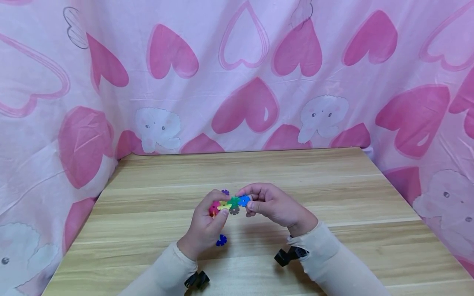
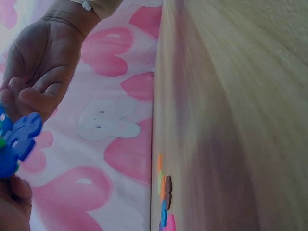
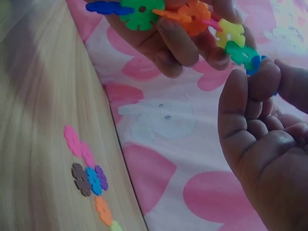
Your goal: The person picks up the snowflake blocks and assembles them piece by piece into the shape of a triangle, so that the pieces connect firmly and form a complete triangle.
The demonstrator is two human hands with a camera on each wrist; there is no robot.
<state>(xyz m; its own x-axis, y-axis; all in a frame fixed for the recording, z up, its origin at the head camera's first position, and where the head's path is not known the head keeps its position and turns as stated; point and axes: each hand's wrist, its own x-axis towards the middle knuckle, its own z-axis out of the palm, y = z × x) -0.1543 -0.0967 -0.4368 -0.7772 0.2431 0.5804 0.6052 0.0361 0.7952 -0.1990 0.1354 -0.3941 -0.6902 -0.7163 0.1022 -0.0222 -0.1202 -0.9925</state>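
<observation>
A chain of interlocking plastic flower-shaped discs spans both hands. My left hand (image 1: pixel 207 220) grips it around the middle, thumb near a yellow disc (image 1: pixel 224 205) and a pink disc (image 1: pixel 213 209). A dark blue disc (image 1: pixel 221 240) and a green disc (image 3: pixel 142 10) form the end below this hand, with orange discs (image 3: pixel 195 18) along the fingers. Between the hands shows another green disc (image 1: pixel 233 202). My right hand (image 1: pixel 272 205) pinches a blue disc (image 1: pixel 244 200) against that green one. Fingers cover most of the blue disc in the right wrist view.
Loose discs lie on the wooden table (image 1: pixel 296 172) beyond the hands: pink (image 3: pixel 72 140), brown (image 3: pixel 81 179), blue (image 3: pixel 93 181), purple (image 3: pixel 101 177) and orange (image 3: pixel 103 210). A pink heart-patterned curtain (image 1: pixel 207 94) surrounds the table's back and sides.
</observation>
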